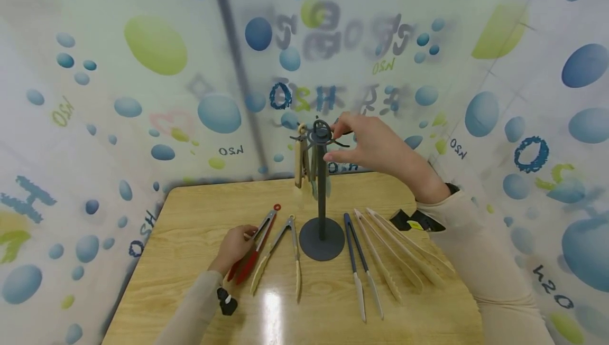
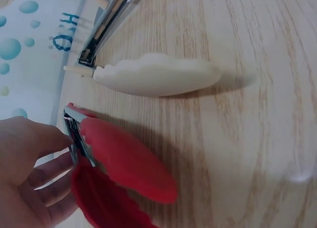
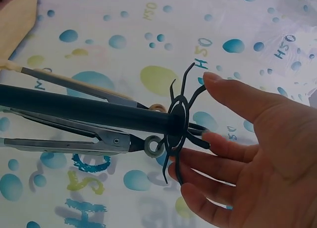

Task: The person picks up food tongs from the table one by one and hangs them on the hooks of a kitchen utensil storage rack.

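Observation:
On the table, red-tipped tongs (image 2: 129,158) lie under my left hand (image 1: 237,247). In the left wrist view, the thumb and fingers of that hand (image 2: 29,163) pinch their metal arm. A dark stand (image 1: 322,192) with a ring of hooks on top rises from a round base. My right hand (image 1: 368,139) is at the hooks (image 3: 181,121), its fingers loosely spread and fingertips touching them. Beige-handled tongs (image 3: 79,84) and grey-green-ringed tongs (image 3: 74,141) hang from the stand's far side.
Cream-tipped tongs (image 1: 266,258) lie spread left of the base. To its right are blue-handled tongs (image 1: 359,260) and two pale pink tongs (image 1: 380,258). A patterned wall sheet (image 1: 200,70) stands right behind the wooden table (image 1: 214,202).

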A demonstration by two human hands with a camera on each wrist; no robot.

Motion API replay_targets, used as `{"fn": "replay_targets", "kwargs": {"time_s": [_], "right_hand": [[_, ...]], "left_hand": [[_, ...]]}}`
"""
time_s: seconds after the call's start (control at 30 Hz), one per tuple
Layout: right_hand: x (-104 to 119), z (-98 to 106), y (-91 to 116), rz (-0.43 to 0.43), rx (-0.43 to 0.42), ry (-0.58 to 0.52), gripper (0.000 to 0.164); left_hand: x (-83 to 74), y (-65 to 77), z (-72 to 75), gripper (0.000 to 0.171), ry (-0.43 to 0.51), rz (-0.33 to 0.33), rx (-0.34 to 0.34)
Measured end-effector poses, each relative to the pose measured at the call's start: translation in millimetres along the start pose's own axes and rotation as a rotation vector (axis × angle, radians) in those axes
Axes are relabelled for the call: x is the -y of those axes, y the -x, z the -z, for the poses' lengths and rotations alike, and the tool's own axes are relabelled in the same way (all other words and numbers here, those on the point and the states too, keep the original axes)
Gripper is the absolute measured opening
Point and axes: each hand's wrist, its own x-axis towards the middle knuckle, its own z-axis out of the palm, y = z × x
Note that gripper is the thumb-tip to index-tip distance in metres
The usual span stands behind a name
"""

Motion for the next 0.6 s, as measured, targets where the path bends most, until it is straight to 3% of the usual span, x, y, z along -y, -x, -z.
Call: {"fn": "replay_targets", "kwargs": {"time_s": [0.27,0.6], "right_hand": [[1.1,0.0,-1.7,-0.038,0.027,-0.074,0.081],[-1.2,-1.3,0.1,0.069,0.000,-0.056,0.079]], "left_hand": [[-6.5,0.0,1.2,0.028,-0.023,0.013,-0.002],[-11.7,-2.1,0.1,0.034,-0.062,0.063,0.030]]}}
